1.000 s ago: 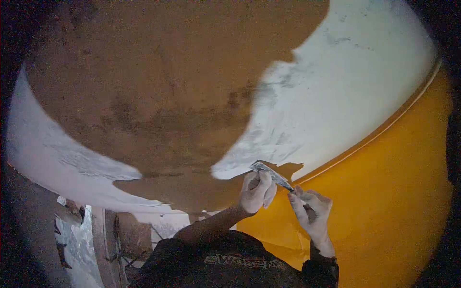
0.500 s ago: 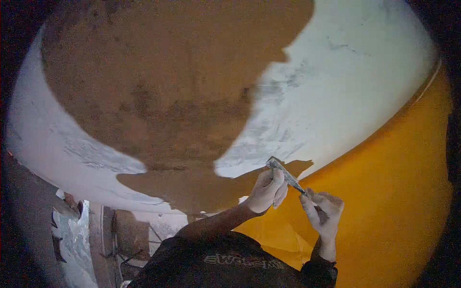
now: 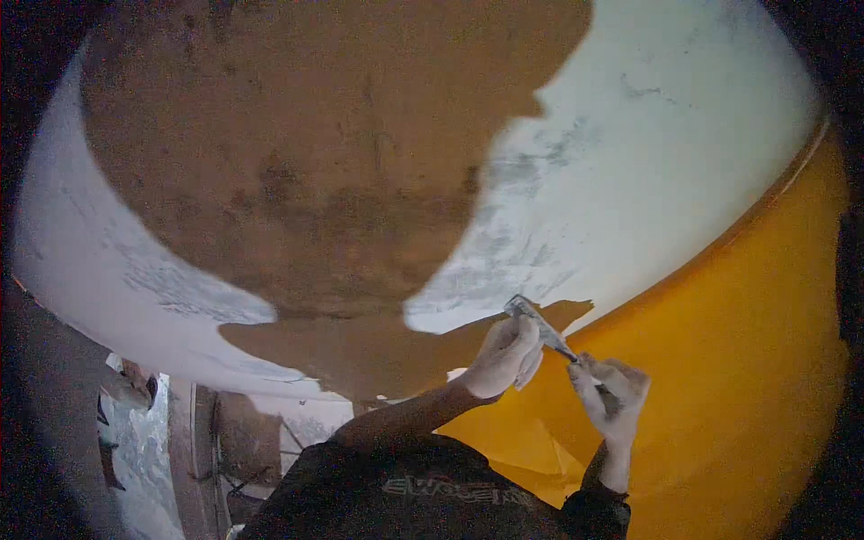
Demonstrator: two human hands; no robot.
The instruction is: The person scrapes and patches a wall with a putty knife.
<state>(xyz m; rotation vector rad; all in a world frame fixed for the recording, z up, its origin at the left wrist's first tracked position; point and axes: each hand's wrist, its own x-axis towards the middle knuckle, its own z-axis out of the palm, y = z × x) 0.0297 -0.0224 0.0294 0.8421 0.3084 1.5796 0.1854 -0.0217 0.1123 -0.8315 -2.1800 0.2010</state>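
In front of my body I hold a slim grey tool that looks like a putty knife [image 3: 553,339], smeared with whitish dust. My left hand [image 3: 500,362] is closed around its wider upper end, fingers and thumb pinched on it. The thin lower end sits between the thumb and fingers of my right hand [image 3: 616,389]. Both hands are coated in pale powder. Behind the tool rises a white wall [image 3: 666,171] with grey smudges. A large brown area [image 3: 342,171] lies across it, shadow or paint I cannot tell.
A yellow-orange surface [image 3: 720,396] spreads along the right, meeting the white wall at a curved edge. At the lower left are a pale, stained strip [image 3: 144,468] and upright posts [image 3: 202,450], with dark, thin parts too dim to name.
The view has shifted very slightly. Both hands keep their grip on the putty knife, and its tilt is nearly the same.
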